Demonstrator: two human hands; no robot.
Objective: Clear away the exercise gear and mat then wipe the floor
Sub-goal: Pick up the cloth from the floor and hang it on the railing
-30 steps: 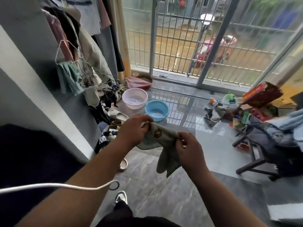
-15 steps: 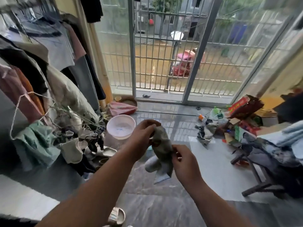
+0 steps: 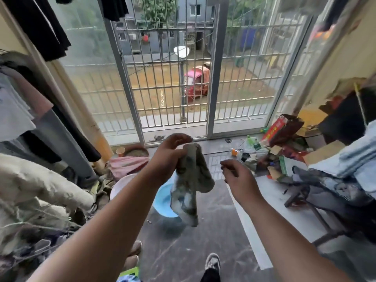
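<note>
1. The cloth (image 3: 191, 180) hangs in the air above the dark tiled floor (image 3: 203, 251), and its long axis goes almost straight down.
2. The left hand (image 3: 168, 157) pinches the cloth at its top end; the fingers curl round the fabric there.
3. The right hand (image 3: 238, 176) is just beside the cloth, on its right side, and holds nothing. Its fingers are loosely bent, and I think it does not touch the fabric, but the picture is a little blurred there.
4. The lower end of the cloth hangs over the blue basin (image 3: 162, 202), which stands on the floor near the left edge, next to a white basin (image 3: 120, 186).
5. In my judgement the wiping is not yet begun. The left hand is the nearer one, so it can bring the cloth down to the floor, and the right hand can take the free lower end.
</note>
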